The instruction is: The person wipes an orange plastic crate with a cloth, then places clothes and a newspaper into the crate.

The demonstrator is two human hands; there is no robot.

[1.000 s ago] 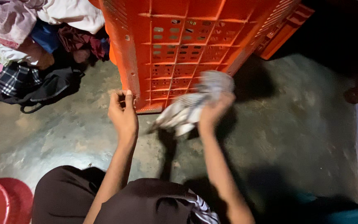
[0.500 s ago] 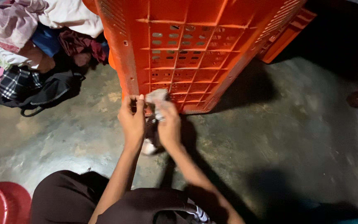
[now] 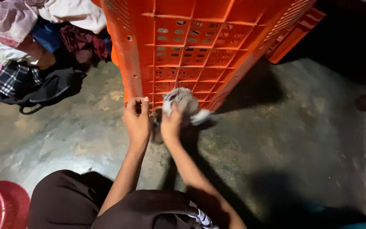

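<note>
Both arms outstretched, left hand (image 3: 137, 121) and right hand (image 3: 171, 124) closed

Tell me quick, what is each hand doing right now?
Left hand: closed, fingers gripping the lower corner of the orange crate.
Right hand: closed on a striped cloth, pressed against the crate.
</note>
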